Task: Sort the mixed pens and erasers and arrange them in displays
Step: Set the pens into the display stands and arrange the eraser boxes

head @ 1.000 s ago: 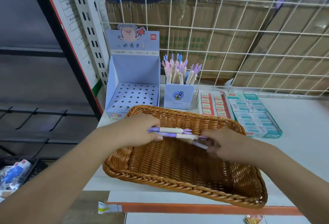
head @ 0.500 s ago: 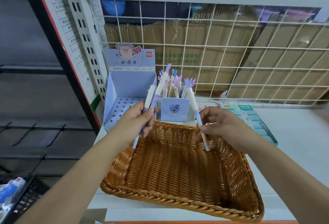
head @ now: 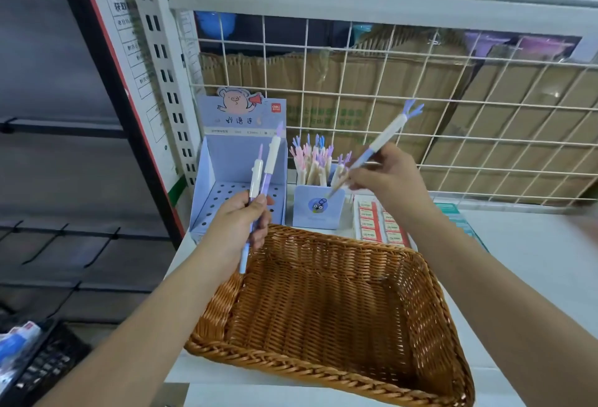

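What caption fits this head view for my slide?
Left hand holds two purple-and-white pens, right hand a third pen, near a brown wicker basket.

Both forearms bare, stretched forward. Now left hand (head: 239,223) up, fingers curled round two pens (head: 270,160) held upright, thumb pressing them. And right hand (head: 386,180) higher, fingertips pinching one pen (head: 383,139), slanted up to right.

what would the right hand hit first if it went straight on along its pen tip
Likely the blue pen cup: the right hand aims its pen down-left at it; depth unclear.
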